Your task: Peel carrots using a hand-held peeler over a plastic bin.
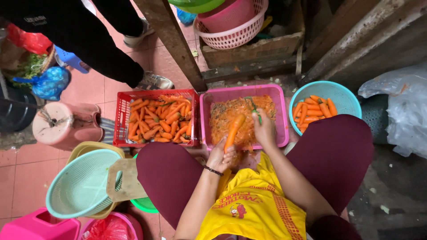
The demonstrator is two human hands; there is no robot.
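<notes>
Orange fills the head view: my left hand (221, 156) has its grip closed around the thick end of a long peeled orange carrot (233, 131), tip slanting up over the pink rectangular plastic basin (282, 116) heaped with orange shavings. My right hand (264, 129) closes its grip on a green-handled peeler (256, 113) just beside the carrot's tip. A red plastic crate of unpeeled carrots (158, 116) sits left of the basin, a teal round plastic colander of carrots (343, 94) right of it. I judge that the wet carrot could slip, or the blade could skid towards my left fingers, if I press too hard.
</notes>
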